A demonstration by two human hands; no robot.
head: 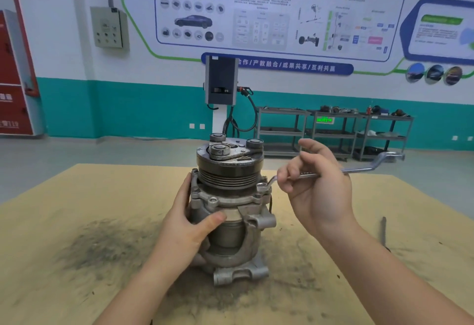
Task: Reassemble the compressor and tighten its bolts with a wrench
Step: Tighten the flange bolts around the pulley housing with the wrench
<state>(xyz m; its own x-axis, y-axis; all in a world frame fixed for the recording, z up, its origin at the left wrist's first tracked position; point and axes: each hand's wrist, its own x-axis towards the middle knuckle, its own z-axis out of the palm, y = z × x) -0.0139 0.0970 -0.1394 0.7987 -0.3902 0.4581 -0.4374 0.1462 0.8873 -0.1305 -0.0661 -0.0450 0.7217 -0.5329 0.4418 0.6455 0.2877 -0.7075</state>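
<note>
A grey metal compressor [232,224] stands upright in the middle of the table, its black pulley and clutch plate [229,163] on top. My left hand [189,224] wraps around the left side of its body, thumb across the front. My right hand [318,188] grips the shaft of a silver ring wrench [364,169]. The wrench's ring end [262,186] sits over a bolt on the right side of the compressor's flange. Another flange bolt [213,200] shows at the front.
The table [77,209] is covered with tan board, stained dark with grime around the compressor. A thin dark tool [383,229] lies at the right. Beyond the table are a charging post [221,81] and metal shelf carts [333,132] along the wall.
</note>
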